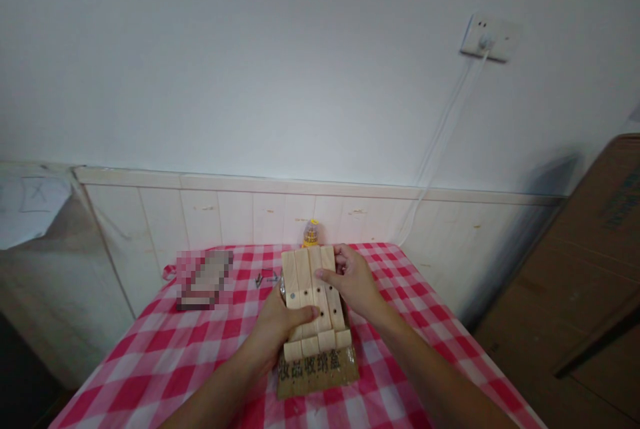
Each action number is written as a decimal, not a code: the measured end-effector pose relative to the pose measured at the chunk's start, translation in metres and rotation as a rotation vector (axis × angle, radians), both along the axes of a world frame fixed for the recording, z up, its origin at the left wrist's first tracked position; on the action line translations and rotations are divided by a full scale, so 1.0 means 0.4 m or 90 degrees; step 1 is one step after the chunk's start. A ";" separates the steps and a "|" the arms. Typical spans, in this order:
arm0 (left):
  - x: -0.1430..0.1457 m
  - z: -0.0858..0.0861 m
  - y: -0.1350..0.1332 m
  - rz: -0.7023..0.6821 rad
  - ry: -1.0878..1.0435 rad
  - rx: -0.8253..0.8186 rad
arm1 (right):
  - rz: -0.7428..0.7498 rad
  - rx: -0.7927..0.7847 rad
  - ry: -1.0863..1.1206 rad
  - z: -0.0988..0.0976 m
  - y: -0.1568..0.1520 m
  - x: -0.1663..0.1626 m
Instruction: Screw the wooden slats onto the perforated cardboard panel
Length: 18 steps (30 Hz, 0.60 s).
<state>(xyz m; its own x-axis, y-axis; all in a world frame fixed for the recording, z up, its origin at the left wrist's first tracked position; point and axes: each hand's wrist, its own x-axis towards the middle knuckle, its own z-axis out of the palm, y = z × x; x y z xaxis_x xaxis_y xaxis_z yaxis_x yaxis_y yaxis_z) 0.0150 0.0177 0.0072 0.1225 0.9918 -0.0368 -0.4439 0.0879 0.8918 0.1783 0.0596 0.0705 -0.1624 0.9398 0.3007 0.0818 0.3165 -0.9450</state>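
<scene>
Both my hands hold a bundle of several pale wooden slats with small dark holes, kept side by side above a brown cardboard box that bears printed characters. My left hand grips the bundle's left side, its thumb laid across the front. At the right, my right hand clasps the upper part, thumb on the face and fingers curled behind. Everything is over a table with a red and white checked cloth.
A small yellow-capped bottle stands at the table's far edge behind the slats. A blurred-out object lies at the left of the cloth. A white panelled wall, a wall socket with a cable, and large cardboard boxes at the right surround the table.
</scene>
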 end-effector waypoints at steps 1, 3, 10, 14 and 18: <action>0.001 0.001 0.002 0.017 0.012 0.004 | -0.001 0.006 0.003 -0.001 -0.003 -0.003; 0.003 0.001 0.005 0.033 0.027 0.011 | -0.002 0.015 0.007 -0.004 -0.009 -0.006; 0.000 -0.004 0.011 0.024 0.003 0.003 | -0.010 0.028 -0.016 -0.013 -0.023 -0.008; -0.004 0.003 0.013 0.020 0.023 0.004 | 0.000 0.033 -0.009 -0.019 -0.023 -0.007; -0.007 0.023 0.013 0.069 0.062 0.015 | -0.017 0.061 -0.071 -0.018 -0.027 -0.004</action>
